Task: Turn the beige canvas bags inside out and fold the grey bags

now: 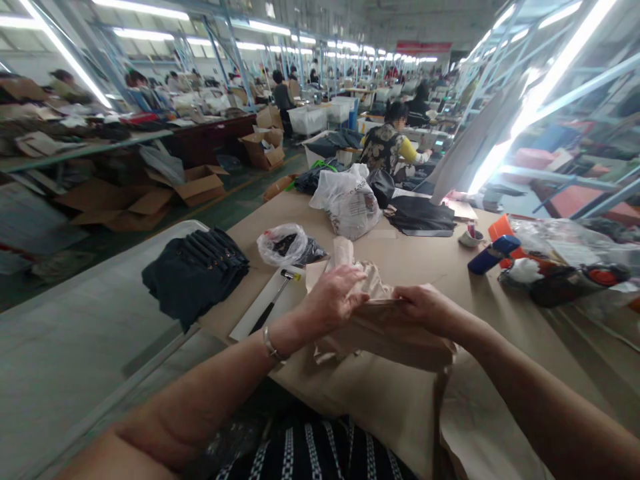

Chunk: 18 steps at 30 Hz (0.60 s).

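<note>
Both of my hands rest on a beige fabric piece lying on the paper-covered table in front of me. My left hand, with a bracelet on its wrist, pinches the fabric's upper edge with curled fingers. My right hand grips the same piece from the right, fingers closed over a flat folded edge. A small hammer lies on a white board just left of my left hand.
A stack of dark garments sits at the table's left. Plastic bags, black cloth, a blue bottle and clutter lie further back and right. A seated person works beyond. Cardboard boxes litter the floor on the left.
</note>
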Each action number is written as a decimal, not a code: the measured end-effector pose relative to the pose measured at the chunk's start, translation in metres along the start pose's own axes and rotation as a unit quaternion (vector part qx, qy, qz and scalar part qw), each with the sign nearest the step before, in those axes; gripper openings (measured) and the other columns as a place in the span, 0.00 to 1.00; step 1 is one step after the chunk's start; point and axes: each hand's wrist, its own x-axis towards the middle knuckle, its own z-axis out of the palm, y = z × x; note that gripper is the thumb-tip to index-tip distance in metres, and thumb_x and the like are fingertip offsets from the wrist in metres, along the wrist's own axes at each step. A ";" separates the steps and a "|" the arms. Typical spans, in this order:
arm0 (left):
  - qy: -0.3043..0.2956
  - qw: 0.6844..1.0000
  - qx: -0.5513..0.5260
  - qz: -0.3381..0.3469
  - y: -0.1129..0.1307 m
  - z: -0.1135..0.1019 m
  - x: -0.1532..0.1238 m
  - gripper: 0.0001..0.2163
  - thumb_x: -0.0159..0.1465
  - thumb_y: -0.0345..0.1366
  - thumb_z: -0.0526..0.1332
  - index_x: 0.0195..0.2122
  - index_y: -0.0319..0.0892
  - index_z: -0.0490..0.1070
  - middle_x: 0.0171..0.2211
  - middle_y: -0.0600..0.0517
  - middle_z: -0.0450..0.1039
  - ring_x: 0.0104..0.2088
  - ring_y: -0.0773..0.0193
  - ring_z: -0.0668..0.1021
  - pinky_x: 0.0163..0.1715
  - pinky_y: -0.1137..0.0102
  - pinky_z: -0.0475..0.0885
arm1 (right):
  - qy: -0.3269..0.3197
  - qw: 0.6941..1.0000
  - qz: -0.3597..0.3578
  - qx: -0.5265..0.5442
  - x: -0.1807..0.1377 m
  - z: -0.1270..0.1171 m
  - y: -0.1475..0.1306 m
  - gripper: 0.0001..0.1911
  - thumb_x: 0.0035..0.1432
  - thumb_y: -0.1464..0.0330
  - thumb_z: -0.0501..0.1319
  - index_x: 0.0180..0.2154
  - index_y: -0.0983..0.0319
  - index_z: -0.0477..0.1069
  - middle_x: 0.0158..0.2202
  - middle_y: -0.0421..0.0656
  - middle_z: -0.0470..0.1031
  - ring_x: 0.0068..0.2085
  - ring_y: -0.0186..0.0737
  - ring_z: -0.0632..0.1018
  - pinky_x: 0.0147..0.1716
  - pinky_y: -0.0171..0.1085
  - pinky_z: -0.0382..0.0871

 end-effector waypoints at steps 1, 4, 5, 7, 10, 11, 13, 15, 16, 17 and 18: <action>0.070 0.997 -0.013 -0.015 -0.001 -0.002 -0.006 0.13 0.60 0.40 0.58 0.44 0.40 0.71 0.45 0.44 0.70 0.47 0.55 0.70 0.50 0.64 0.63 | 0.034 0.998 0.029 0.040 -0.007 -0.001 0.006 0.08 0.53 0.69 0.53 0.25 0.60 0.68 0.21 0.37 0.68 0.26 0.34 0.68 0.25 0.33 0.56; 0.186 0.962 -0.152 -0.128 -0.014 0.009 -0.029 0.12 0.60 0.43 0.59 0.39 0.41 0.67 0.37 0.48 0.69 0.38 0.62 0.72 0.42 0.67 0.68 | 0.083 0.972 0.088 0.200 -0.029 0.001 0.017 0.11 0.54 0.63 0.55 0.25 0.61 0.67 0.21 0.36 0.65 0.26 0.34 0.66 0.24 0.33 0.57; 0.191 0.939 -0.221 -0.183 -0.020 0.019 -0.037 0.13 0.58 0.44 0.60 0.39 0.41 0.66 0.34 0.50 0.68 0.34 0.65 0.71 0.38 0.69 0.68 | 0.083 0.955 0.094 0.268 -0.035 0.004 0.016 0.11 0.54 0.61 0.55 0.28 0.62 0.68 0.23 0.36 0.67 0.27 0.34 0.67 0.26 0.32 0.59; 0.147 0.880 -0.348 -0.289 -0.029 0.044 -0.048 0.17 0.54 0.44 0.64 0.40 0.40 0.64 0.34 0.51 0.67 0.31 0.68 0.70 0.33 0.72 0.69 | 0.086 0.918 0.098 0.376 -0.045 0.015 0.010 0.12 0.55 0.61 0.56 0.35 0.62 0.70 0.28 0.38 0.70 0.31 0.35 0.69 0.31 0.33 0.63; 0.017 0.786 -0.503 -0.359 -0.033 0.080 -0.052 0.22 0.52 0.46 0.67 0.42 0.39 0.64 0.36 0.49 0.68 0.31 0.67 0.73 0.33 0.70 0.70 | 0.099 0.890 0.104 0.433 -0.050 0.041 -0.004 0.12 0.56 0.61 0.56 0.37 0.62 0.70 0.30 0.38 0.72 0.33 0.36 0.70 0.34 0.33 0.64; -0.013 0.761 -0.544 -0.355 -0.033 0.088 -0.051 0.23 0.52 0.47 0.67 0.43 0.38 0.64 0.36 0.49 0.69 0.31 0.67 0.74 0.32 0.70 0.71 | 0.102 0.893 0.103 0.426 -0.051 0.052 -0.008 0.10 0.56 0.62 0.55 0.36 0.62 0.69 0.29 0.38 0.71 0.33 0.35 0.69 0.33 0.33 0.64; -0.027 0.735 -0.583 -0.345 -0.031 0.100 -0.044 0.23 0.50 0.46 0.68 0.42 0.38 0.66 0.35 0.48 0.71 0.28 0.67 0.74 0.29 0.71 0.70 | 0.112 0.914 0.100 0.376 -0.050 0.073 -0.012 0.08 0.55 0.64 0.54 0.30 0.61 0.67 0.25 0.37 0.67 0.30 0.34 0.67 0.30 0.33 0.62; -0.005 0.739 -0.565 -0.367 -0.029 0.106 -0.036 0.20 0.49 0.42 0.68 0.39 0.37 0.68 0.31 0.50 0.72 0.25 0.68 0.73 0.24 0.73 0.68 | 0.115 0.928 0.115 0.334 -0.047 0.092 -0.012 0.08 0.53 0.65 0.55 0.25 0.61 0.65 0.23 0.36 0.64 0.28 0.34 0.66 0.27 0.32 0.61; 0.001 0.745 -0.547 -0.381 -0.029 0.109 -0.032 0.18 0.48 0.39 0.68 0.38 0.37 0.69 0.29 0.50 0.72 0.23 0.68 0.72 0.22 0.74 0.66 | 0.108 0.926 0.136 0.336 -0.046 0.100 -0.012 0.07 0.52 0.65 0.55 0.25 0.61 0.64 0.22 0.36 0.64 0.27 0.34 0.67 0.26 0.32 0.60; -0.004 0.753 -0.533 -0.385 -0.029 0.111 -0.028 0.16 0.47 0.37 0.67 0.36 0.36 0.70 0.27 0.50 0.72 0.23 0.68 0.72 0.22 0.74 0.66 | 0.101 0.914 0.160 0.359 -0.044 0.105 -0.012 0.06 0.51 0.64 0.57 0.27 0.61 0.64 0.22 0.36 0.65 0.26 0.34 0.67 0.25 0.32 0.60; -0.015 0.763 -0.524 -0.379 -0.029 0.113 -0.026 0.15 0.47 0.34 0.65 0.36 0.35 0.71 0.27 0.49 0.73 0.24 0.67 0.73 0.23 0.73 0.67 | 0.099 0.893 0.180 0.399 -0.042 0.109 -0.011 0.08 0.49 0.64 0.59 0.30 0.60 0.64 0.23 0.36 0.67 0.26 0.35 0.69 0.24 0.32 0.61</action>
